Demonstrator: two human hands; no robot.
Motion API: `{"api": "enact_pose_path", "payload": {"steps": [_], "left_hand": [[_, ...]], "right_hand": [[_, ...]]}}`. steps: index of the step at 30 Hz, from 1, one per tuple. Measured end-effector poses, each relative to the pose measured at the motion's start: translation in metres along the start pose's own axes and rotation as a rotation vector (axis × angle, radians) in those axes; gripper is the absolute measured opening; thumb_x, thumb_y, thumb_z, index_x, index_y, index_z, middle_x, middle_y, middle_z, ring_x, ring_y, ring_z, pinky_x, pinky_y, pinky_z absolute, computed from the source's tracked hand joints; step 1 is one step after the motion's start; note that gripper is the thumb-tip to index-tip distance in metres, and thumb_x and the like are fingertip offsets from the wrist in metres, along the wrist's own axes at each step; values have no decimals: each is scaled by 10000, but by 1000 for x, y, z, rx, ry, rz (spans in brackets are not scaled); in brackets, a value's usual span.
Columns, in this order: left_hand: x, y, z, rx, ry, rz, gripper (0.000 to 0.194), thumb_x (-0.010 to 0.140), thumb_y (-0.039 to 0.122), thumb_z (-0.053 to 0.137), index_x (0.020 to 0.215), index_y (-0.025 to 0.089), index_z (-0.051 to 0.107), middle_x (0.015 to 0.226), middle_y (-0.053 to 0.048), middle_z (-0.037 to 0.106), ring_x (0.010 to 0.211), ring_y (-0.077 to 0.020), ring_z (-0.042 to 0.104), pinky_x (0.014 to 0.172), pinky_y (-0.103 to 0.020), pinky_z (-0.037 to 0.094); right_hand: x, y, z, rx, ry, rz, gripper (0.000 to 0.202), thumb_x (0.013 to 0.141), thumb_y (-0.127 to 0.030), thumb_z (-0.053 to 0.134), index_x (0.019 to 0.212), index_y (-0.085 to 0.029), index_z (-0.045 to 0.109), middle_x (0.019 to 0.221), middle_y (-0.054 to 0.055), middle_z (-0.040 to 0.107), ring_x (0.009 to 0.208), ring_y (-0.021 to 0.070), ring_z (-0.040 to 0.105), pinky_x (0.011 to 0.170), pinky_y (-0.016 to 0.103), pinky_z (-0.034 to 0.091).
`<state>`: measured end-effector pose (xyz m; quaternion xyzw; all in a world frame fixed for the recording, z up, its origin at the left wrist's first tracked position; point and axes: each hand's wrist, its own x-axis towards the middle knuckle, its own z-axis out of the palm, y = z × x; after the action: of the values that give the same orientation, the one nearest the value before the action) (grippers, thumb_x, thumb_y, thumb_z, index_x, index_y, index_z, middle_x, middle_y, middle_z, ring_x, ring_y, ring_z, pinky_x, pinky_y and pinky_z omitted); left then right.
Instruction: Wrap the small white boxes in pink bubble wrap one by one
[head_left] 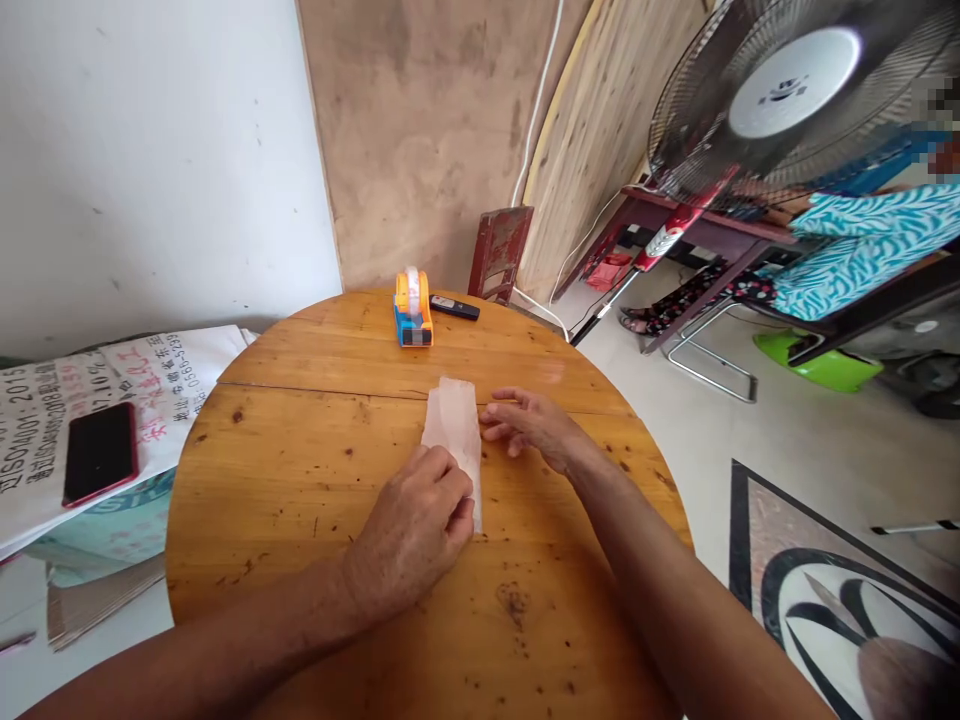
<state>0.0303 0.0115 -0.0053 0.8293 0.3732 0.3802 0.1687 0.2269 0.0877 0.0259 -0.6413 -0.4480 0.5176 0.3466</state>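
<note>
A whitish, folded strip of thin paper [454,415] that looks like tissue lies lengthwise on the round wooden table [262,480]. My left hand [420,525] is closed over its lower part, fingers curled and thumb tucked in at the right edge; the fingertips are largely hidden. To the right of the strip, my right hand [536,428] hovers close to the edge with its fingers apart and nothing in them. Further back stands an orange and blue tape dispenser [414,308] with a roll of tape. Beside it lies a black remote control [455,308].
At the left, a red-edged phone [101,453] rests on printed white sacks [187,370]. A wooden chair [501,250] stands behind the table. A large standing fan [795,85] is at the right, with a seated person in a patterned blue top [862,240] beyond it.
</note>
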Motion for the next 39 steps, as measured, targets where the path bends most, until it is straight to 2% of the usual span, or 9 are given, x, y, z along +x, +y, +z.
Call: {"api": "enact_pose_path", "payload": {"steps": [6, 11, 14, 25, 29, 35, 39], "left_hand": [[-1, 0, 0, -8, 0, 10, 151, 811, 52, 485, 744, 153, 575, 815, -56, 582, 782, -182, 524, 704, -314, 473], [-1, 1, -1, -15, 1, 6, 145, 811, 47, 502, 758, 159, 577, 825, -53, 593, 791, -181, 532, 707, -311, 479], [-1, 0, -1, -24, 13, 25, 149, 820, 47, 499, 767, 161, 579, 824, -54, 595, 792, -181, 532, 706, -308, 481], [-4, 4, -4, 51, -26, 51, 163, 879, 83, 471, 784, 168, 573, 854, -55, 577, 806, -175, 527, 720, -302, 485], [-7, 3, -5, 95, -16, 41, 153, 874, 100, 489, 783, 172, 589, 935, -71, 572, 816, -176, 529, 694, -296, 478], [-7, -3, -6, 64, 7, -104, 52, 798, 142, 579, 825, 183, 564, 1180, -127, 528, 1058, -261, 552, 848, -395, 504], [-4, -8, -5, -12, -53, -220, 110, 782, 175, 588, 836, 207, 497, 1107, -94, 596, 1033, -249, 587, 834, -393, 511]], "right_hand": [[28, -1, 18, 14, -227, -75, 263, 672, -271, 781, 822, -131, 616, 632, 6, 635, 469, 89, 545, 321, 161, 415], [35, -3, 26, 16, -297, -99, 267, 570, -270, 801, 719, -125, 634, 603, -10, 625, 439, 70, 509, 311, 154, 390], [35, -1, 28, 8, -288, -116, 247, 567, -289, 775, 690, -130, 631, 553, -23, 596, 418, 64, 478, 309, 155, 370], [38, 10, 38, 61, -107, -195, 163, 634, -304, 675, 630, -180, 568, 465, -64, 493, 370, 64, 386, 291, 184, 287], [39, 13, 38, 57, -108, -192, 178, 660, -319, 669, 636, -187, 551, 464, -69, 482, 368, 66, 375, 294, 192, 271], [40, 14, 35, 76, -173, -208, 241, 661, -376, 699, 673, -181, 557, 505, -60, 516, 397, 73, 412, 301, 189, 297], [42, 14, 33, 85, -179, -196, 255, 658, -389, 709, 673, -176, 571, 508, -51, 536, 399, 75, 436, 306, 184, 325]]}}
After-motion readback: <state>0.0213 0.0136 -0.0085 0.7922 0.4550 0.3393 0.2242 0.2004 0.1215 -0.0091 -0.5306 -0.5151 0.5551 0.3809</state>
